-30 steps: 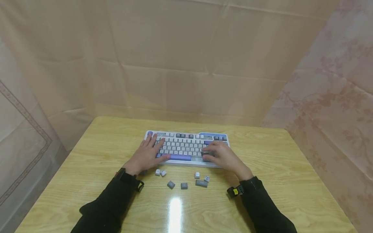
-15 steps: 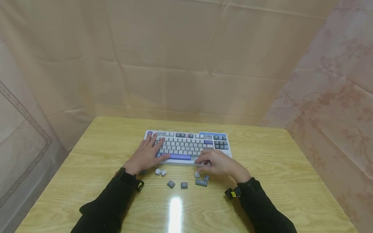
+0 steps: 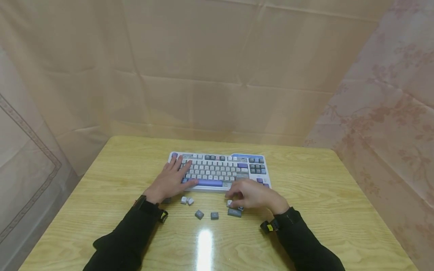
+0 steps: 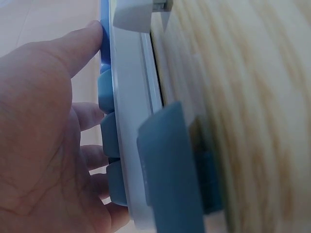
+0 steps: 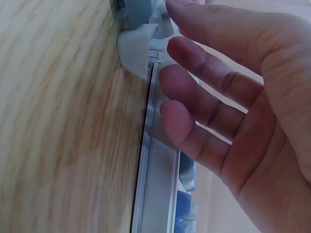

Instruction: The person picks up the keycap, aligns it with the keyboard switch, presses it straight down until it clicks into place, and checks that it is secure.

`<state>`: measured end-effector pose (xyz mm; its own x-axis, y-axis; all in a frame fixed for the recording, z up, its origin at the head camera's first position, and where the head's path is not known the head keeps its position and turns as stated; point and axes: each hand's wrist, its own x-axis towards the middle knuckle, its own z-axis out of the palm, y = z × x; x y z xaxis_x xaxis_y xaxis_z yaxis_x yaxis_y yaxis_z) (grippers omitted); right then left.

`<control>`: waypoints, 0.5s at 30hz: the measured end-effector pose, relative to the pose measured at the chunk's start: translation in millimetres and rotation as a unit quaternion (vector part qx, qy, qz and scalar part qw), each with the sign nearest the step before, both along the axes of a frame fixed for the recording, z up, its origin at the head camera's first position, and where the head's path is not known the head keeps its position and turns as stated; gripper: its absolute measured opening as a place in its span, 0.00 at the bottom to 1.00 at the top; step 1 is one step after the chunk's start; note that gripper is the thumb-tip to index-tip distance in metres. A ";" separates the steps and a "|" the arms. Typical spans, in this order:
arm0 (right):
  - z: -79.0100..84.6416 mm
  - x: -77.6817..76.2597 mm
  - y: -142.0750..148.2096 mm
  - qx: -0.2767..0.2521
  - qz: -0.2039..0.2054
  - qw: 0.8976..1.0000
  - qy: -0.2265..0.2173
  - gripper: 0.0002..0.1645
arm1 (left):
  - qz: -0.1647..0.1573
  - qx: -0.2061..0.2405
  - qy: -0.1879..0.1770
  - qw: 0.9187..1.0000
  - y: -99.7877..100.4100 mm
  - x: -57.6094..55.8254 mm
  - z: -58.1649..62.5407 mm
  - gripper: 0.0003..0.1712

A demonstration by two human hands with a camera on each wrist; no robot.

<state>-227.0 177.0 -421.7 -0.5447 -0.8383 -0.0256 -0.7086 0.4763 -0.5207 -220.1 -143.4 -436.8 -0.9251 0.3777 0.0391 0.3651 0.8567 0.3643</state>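
Note:
A white keyboard (image 3: 207, 189) with grey, white and purple keys lies on the table. My left hand (image 3: 170, 181) rests spread over its left end, thumb near the purple space bar (image 3: 209, 183). At its front right edge, my right hand (image 3: 251, 194) hovers low over loose keycaps. A white keycap (image 3: 229, 203) lies by its thumb and index finger, which stand apart. Partly hidden under the hand is a second white keycap (image 5: 135, 48), tipped with its hollow side showing. Just in front lies a long grey keycap (image 3: 234, 212).
Two white keycaps (image 3: 184, 200) lie before the keyboard's left half. Two grey keycaps (image 3: 199, 214) sit nearer me. Close to my left wrist is another grey keycap (image 4: 170, 165). A beige curtain (image 3: 210, 75) hangs behind the table (image 3: 305, 180).
My right hand has drawn back from the keyboard's right-hand keys toward me, down to the loose keycaps, uncovering those keys. My left hand has stayed in place.

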 end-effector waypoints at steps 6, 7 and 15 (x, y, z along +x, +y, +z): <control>-1.9 0.2 -1.0 0.008 -0.001 1.000 -0.007 0.11 | 0.001 0.001 -0.001 1.000 0.0 0.3 0.4 0.49; -2.3 0.2 -1.1 0.008 0.000 1.000 -0.009 0.11 | 0.001 0.000 -0.002 1.000 -0.1 0.2 0.2 0.49; -4.2 0.0 -1.5 0.005 0.005 1.000 -0.015 0.11 | 0.007 -0.004 -0.009 1.000 0.2 -1.0 -1.1 0.50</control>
